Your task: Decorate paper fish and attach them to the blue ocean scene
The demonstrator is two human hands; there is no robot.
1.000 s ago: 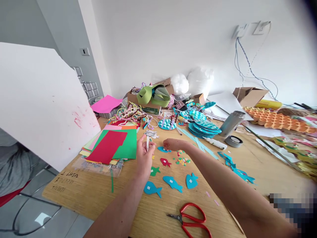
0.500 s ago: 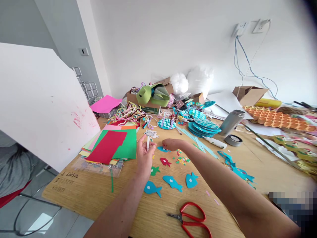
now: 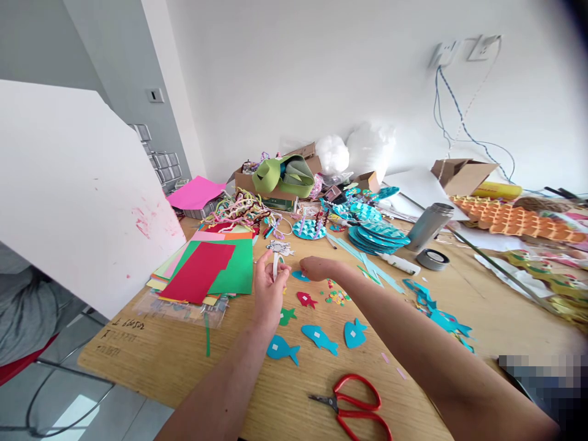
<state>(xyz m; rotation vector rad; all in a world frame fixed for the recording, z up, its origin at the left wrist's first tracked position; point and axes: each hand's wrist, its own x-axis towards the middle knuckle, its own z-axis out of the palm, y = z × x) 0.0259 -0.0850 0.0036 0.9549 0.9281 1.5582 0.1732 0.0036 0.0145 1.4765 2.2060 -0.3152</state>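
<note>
Fingers [image 3: 274, 269] of the left hand [image 3: 267, 288] pinch a narrow white strip [image 3: 275, 266], held upright above the tabletop [image 3: 294, 392]; the strip is pale, thin and slightly curved. Right hand [image 3: 316, 267] rests with fingers curled down onto a blue paper fish [image 3: 299, 276]; its grip is hidden. Nearer lie a red fish [image 3: 306, 300], three more blue fish [image 3: 320, 339] and red-handled scissors [image 3: 353, 407].

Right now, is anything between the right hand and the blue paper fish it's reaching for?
Nothing visible: the right hand already rests on the blue paper fish. The left hand, holding a white strip, is beside it, apart.
</note>
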